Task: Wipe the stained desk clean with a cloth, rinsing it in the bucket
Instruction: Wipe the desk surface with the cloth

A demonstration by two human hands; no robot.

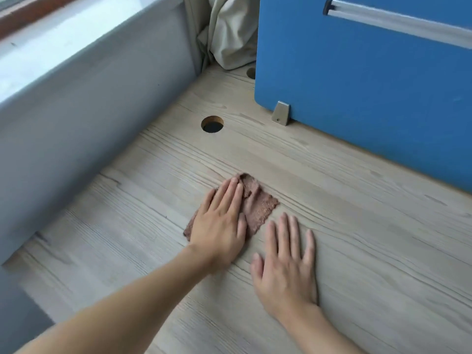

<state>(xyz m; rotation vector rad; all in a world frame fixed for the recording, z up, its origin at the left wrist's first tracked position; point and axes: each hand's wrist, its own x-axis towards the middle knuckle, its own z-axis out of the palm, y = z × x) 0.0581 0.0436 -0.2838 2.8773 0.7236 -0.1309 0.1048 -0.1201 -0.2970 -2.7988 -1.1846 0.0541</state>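
Note:
A brown cloth [258,204] lies flat on the pale wood-grain desk [357,238], near its middle. My left hand [219,223] presses on the cloth's left half with straight fingers pointing away from me. My right hand [286,261] rests flat on the bare desk just right of and nearer than the cloth, fingers spread, holding nothing. No bucket is in view. I cannot make out distinct stains on the desk.
A blue partition panel [357,80] with a metal foot [281,113] stands along the desk's far right. A round cable hole [212,124] opens in the desk beyond the cloth. A grey wall ledge [89,111] borders the left. Beige fabric [229,34] bunches in the far corner.

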